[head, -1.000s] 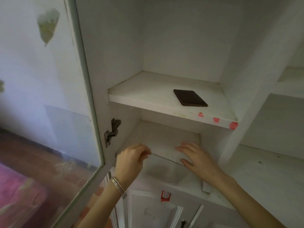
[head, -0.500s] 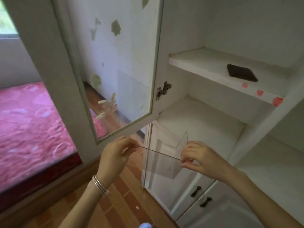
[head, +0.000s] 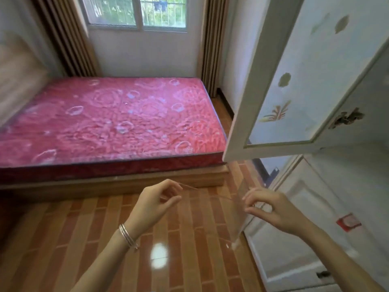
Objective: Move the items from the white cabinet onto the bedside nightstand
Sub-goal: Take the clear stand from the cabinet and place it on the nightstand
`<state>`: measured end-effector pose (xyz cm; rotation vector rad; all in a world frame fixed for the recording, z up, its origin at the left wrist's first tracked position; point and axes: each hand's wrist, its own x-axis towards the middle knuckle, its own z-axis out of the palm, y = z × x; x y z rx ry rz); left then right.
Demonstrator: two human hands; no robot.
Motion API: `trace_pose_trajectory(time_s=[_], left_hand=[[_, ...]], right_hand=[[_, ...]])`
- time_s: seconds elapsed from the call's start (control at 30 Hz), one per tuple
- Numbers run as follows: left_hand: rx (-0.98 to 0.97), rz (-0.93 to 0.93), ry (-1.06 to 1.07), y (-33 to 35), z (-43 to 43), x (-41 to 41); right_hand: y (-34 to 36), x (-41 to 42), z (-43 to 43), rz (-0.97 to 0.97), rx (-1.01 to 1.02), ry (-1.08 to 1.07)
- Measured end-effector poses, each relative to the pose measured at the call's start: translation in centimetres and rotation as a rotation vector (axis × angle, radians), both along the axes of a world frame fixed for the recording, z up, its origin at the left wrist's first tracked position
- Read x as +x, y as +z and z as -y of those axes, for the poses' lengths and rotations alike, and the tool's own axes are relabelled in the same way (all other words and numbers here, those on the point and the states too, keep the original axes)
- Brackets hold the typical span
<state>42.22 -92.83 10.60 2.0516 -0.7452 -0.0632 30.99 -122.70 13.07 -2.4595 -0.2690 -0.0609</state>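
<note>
A clear acrylic stand, nearly see-through, hangs between both hands above the wooden floor. My left hand, with bracelets on the wrist, pinches its left edge. My right hand pinches its right upright panel. The white cabinet is at the right, its glass door swung open above my hands. The shelves and the dark wallet are out of view. No nightstand shows in this view.
A bed with a red patterned mattress on a low wooden base fills the left and middle. Behind it are a window and brown curtains. Glossy brown floor lies below my hands.
My view has swung left, away from the cabinet shelves toward the bed. Both hands have drawn the clear stand out of the lower shelf and carry it over the floor.
</note>
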Motion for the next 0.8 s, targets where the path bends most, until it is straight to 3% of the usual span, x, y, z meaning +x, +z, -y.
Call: trace_pose_trajectory(time_s=[0.23,0.43,0.63,0.8], left_hand=[[-0.020,-0.056,0.180,-0.1,-12.4,0.5],[0.084,-0.030,0.378,0.6,-25.4,1.7],[0.103,-0.035,0.534,0.8,-37.0,2.4],[0.049,-0.062,0.673,1.2,-44.5,1.3]], right_hand=[[-1.2,7.1,-10.1,-0.064,-0.073,0.168],[-2.6,12.8,-23.3,-0.043,-0.128,0.325],[-2.9,18.2,-37.4,-0.049,-0.098,0.442],[-3.2,21.2,-46.9,-0.158,0.045,0.526]])
